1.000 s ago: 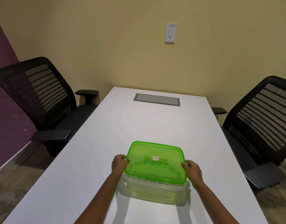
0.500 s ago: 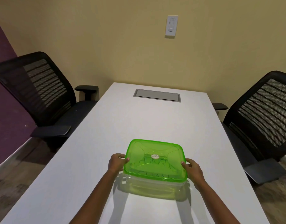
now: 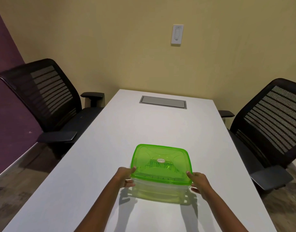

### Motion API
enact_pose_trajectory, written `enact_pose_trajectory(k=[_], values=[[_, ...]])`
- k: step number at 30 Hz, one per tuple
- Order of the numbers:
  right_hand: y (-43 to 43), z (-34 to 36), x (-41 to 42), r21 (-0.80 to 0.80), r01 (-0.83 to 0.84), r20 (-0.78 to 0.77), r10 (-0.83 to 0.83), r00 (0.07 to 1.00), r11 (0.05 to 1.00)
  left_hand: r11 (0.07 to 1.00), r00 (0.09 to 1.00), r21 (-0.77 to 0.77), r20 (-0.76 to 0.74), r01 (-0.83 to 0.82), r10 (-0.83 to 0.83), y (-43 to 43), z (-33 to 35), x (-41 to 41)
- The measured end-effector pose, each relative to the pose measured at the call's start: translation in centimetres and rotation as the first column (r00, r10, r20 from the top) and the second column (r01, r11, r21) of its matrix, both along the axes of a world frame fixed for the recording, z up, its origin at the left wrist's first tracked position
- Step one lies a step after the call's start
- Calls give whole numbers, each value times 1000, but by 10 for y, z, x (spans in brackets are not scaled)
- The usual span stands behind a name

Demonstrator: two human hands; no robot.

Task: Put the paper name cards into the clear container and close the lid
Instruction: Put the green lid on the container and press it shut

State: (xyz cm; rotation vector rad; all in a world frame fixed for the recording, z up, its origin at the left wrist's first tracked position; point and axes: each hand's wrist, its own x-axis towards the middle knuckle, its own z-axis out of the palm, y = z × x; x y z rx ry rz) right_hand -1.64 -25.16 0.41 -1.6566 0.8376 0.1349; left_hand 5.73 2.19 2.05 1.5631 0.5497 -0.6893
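Note:
A clear container (image 3: 160, 190) stands on the white table (image 3: 144, 131), near its front edge. A translucent green lid (image 3: 160, 162) lies flat on top of it. Through the lid I make out paper name cards (image 3: 160, 171) with dark lettering inside. My left hand (image 3: 124, 175) grips the container's left side, thumb on the lid's rim. My right hand (image 3: 200, 183) grips the right side in the same way.
A grey cable hatch (image 3: 163, 102) is set into the far end of the table. One black mesh chair (image 3: 48, 101) stands to the left and another (image 3: 269, 131) to the right. A light switch (image 3: 177, 35) hangs on the yellow wall.
The lid has dropped flat onto the container, with both hands sliding lower on its sides. The camera has tilted down a little.

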Motion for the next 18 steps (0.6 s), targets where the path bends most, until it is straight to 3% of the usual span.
enact_pose_trajectory(k=[6, 11, 18], values=[[-5, -9, -2, 127, 67, 29, -71, 997, 990, 982, 993, -154, 11, -111, 114, 1, 3, -6], [-4, -3, -6, 254, 86, 40, -100, 994, 963, 981, 989, -134, 23, -141, 146, -6, 9, -11], [-4, -5, -9, 265, 155, 51, -174, 983, 952, 979, 980, -88, 64, -185, 191, -9, 5, -16]])
